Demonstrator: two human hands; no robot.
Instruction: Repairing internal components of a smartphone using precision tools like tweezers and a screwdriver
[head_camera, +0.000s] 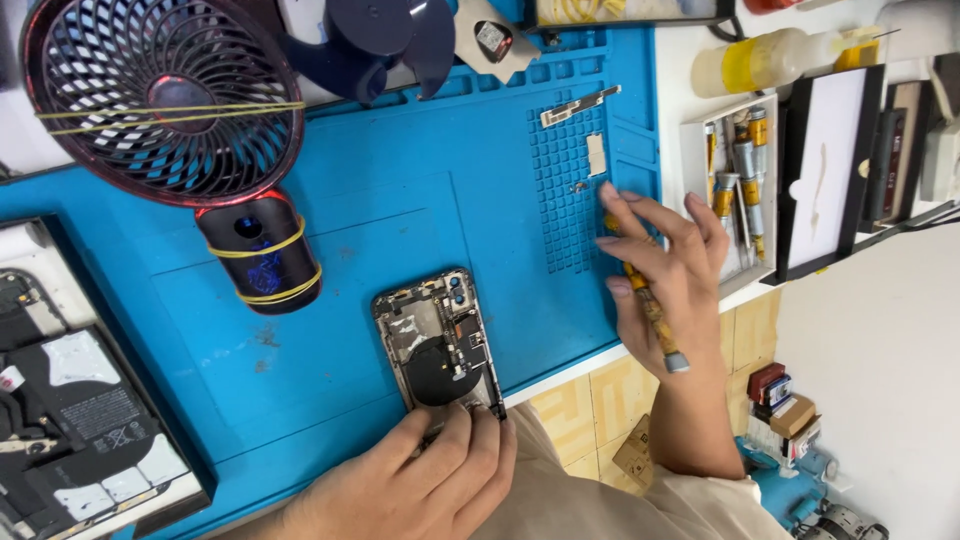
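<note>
An opened phone (438, 338) lies back-side open on the blue work mat (400, 210), its round coil and circuit parts showing. My left hand (420, 480) rests at the phone's near end, with fingertips pressing on its bottom edge. My right hand (665, 270) hovers over the mat's right edge, gripping a yellow-handled screwdriver (652, 318) whose metal cap points toward me. Its fingers reach toward small parts (596, 155) lying on the mat's gridded section.
A small black fan (165, 95) on a rubber-banded base stands at the mat's far left. A dismantled device (80, 420) lies at the lower left. A tray of screwdrivers (735, 180), a yellowish bottle (765, 60) and a framed white board (830, 165) are on the right.
</note>
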